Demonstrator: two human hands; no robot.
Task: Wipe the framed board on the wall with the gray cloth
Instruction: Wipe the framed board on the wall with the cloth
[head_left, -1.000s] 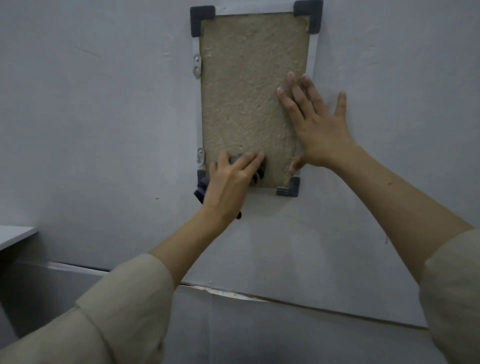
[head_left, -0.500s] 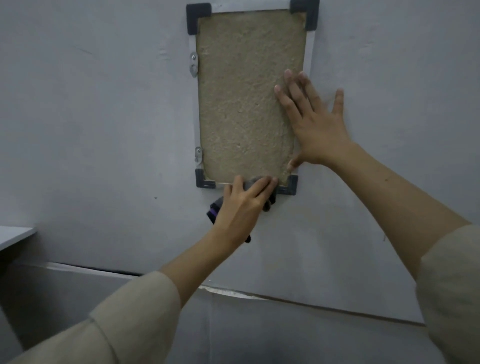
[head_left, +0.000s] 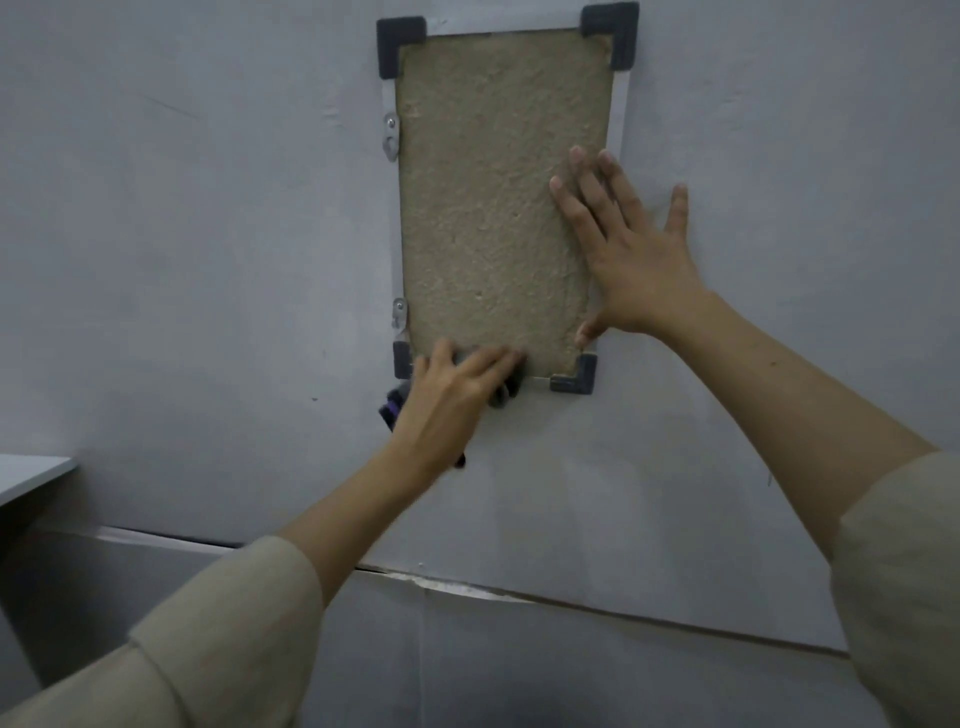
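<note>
The left hand (head_left: 457, 395) presses the gray cloth (head_left: 503, 391), mostly hidden, against the framed board (head_left: 493, 208)'s bottom edge; the flat, empty right hand (head_left: 631, 254) should brace firmly.

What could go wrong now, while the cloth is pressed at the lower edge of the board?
1. The left hand presses the gray cloth at the lower frame edge; a hanging fold might snag on the dark corner piece.
2. The metal clips on the left side could also catch the cloth.
3. The right hand lies flat on the framed board; without it, the board may shift.
</note>
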